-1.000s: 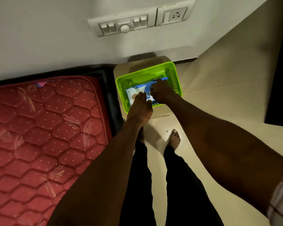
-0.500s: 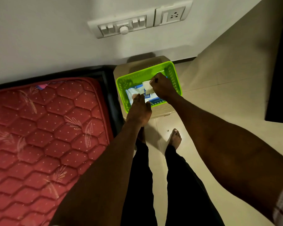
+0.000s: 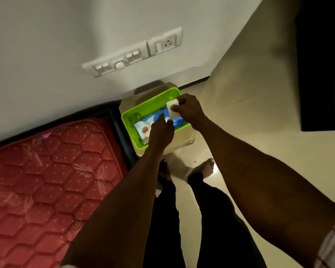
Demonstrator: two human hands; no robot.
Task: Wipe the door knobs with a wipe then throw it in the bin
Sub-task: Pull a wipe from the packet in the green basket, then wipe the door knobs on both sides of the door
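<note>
A white wipe [image 3: 172, 107] is pinched in the right hand [image 3: 190, 111], between thumb and fingers, just above the far right part of a green basket [image 3: 130, 115]. The wipe's lower end runs down toward the blue wipes pack [image 3: 143, 125] lying inside the basket; whether it is fully clear of the pack cannot be told.

The left hand [image 3: 161, 130] is pressed palm-down on the pack, fingers flat, nothing gripped. Its fingertips sit just beside the wipe's lower end, and contact there cannot be resolved.

The basket is seated on a small beige cabinet [image 3: 182, 138] against the white wall, at the end of a red quilted mattress [image 3: 46, 171]. A switch and socket panel [image 3: 132, 53] is mounted on the wall above the basket.

Both forearms are extended forward from the bottom of the view. Bare feet and dark trousers are seen on the pale tiled floor [image 3: 259, 132] below the cabinet. A dark panel [image 3: 321, 64] is seen at the right edge; the frame is slightly motion-blurred. A checked sleeve edge shows at the lower right.
</note>
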